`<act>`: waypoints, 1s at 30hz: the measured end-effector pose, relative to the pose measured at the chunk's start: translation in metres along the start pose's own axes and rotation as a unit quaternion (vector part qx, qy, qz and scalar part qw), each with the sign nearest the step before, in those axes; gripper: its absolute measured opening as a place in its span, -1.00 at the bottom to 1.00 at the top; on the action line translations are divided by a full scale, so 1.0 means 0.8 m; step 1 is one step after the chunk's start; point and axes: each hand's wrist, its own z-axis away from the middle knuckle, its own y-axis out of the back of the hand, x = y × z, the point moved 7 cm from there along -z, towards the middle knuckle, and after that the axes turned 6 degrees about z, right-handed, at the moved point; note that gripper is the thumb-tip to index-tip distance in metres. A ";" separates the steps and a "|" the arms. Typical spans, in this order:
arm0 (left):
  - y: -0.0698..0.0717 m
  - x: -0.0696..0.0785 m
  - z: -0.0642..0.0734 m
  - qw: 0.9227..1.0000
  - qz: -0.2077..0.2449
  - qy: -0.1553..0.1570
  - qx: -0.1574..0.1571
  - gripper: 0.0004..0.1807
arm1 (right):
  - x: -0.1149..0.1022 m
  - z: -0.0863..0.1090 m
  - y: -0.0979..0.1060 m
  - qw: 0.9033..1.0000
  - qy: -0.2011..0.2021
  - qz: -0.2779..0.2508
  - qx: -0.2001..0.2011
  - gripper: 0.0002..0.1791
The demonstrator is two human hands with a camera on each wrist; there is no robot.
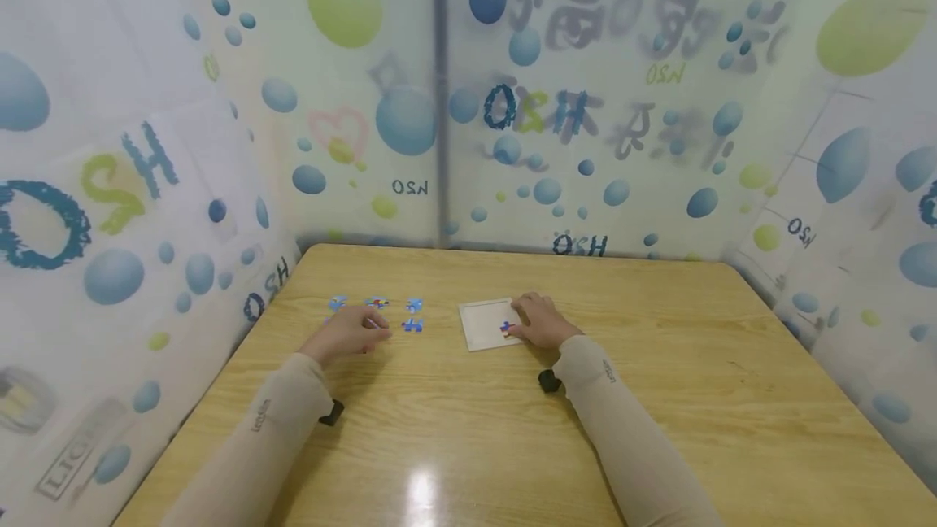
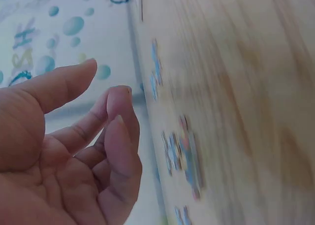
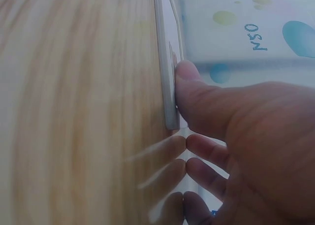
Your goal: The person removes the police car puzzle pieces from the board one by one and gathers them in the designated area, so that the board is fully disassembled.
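A white square puzzle tray [image 1: 479,328] lies on the table, with one blue and red jigsaw piece [image 1: 505,327] at its right side. Across the tray's right edge rests my right hand [image 1: 542,322], its thumb [image 3: 189,89] on the tray beside the piece. Its other fingertips touch the wood beside the edge. My left hand [image 1: 350,333] hovers over loose blue jigsaw pieces [image 1: 413,325], its fingers loosely bent. Between thumb and fingertips is a gap holding nothing in the left wrist view. That hand partly covers the nearer pieces, which look blurred beside it [image 2: 189,158].
The wooden table [image 1: 468,421] carries the pieces in rows left of the tray. Curtains [image 1: 366,104] printed with coloured drops enclose the back and both sides. A small black device [image 1: 549,381] sits at each wrist.
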 end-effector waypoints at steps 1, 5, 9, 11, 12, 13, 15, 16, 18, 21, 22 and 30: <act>-0.007 0.004 -0.003 1.000 0.011 -0.002 -0.006 -0.75 | 0.001 0.000 0.000 1.000 0.000 0.001 0.000 -0.42; -0.036 0.020 -0.015 0.999 0.031 -0.015 -0.030 -0.82 | 0.005 0.001 -0.003 1.000 -0.002 0.003 0.001 -0.41; -0.069 0.036 -0.030 0.998 0.016 -0.037 -0.048 -0.83 | 0.009 0.000 -0.007 1.000 -0.009 -0.004 0.000 -0.40; -0.086 0.041 -0.039 0.998 -0.003 -0.044 -0.051 -0.83 | 0.010 0.000 -0.010 1.000 -0.010 -0.008 -0.003 -0.40; -0.094 0.043 -0.043 0.998 -0.014 -0.046 -0.051 -0.85 | 0.009 0.001 -0.011 1.000 -0.009 -0.009 -0.004 -0.40; -0.103 0.045 -0.047 0.997 -0.022 -0.048 -0.053 -0.86 | 0.008 0.001 -0.012 1.000 -0.009 -0.010 -0.005 -0.40; -0.118 0.051 -0.053 0.996 -0.039 -0.052 -0.054 -0.87 | 0.007 0.002 -0.014 1.000 -0.011 -0.013 -0.008 -0.40; -0.125 0.055 -0.056 0.996 -0.042 -0.054 -0.056 -0.86 | 0.007 0.002 -0.014 1.000 -0.012 -0.014 -0.007 -0.40; -0.137 0.063 -0.060 0.996 -0.033 -0.056 -0.065 -0.77 | 0.006 0.002 -0.013 1.000 -0.015 -0.011 -0.006 -0.40; -0.152 0.071 -0.067 0.995 0.026 -0.047 -0.087 -0.60 | 0.006 0.000 -0.011 1.000 -0.017 -0.002 -0.001 -0.41; -0.155 0.073 -0.069 0.993 0.051 -0.041 -0.094 -0.56 | 0.006 -0.002 -0.011 1.000 -0.018 0.001 -0.002 -0.41; -0.168 0.079 -0.085 0.978 0.169 -0.003 -0.120 -0.51 | 0.004 -0.008 -0.004 1.000 -0.012 0.013 0.000 -0.40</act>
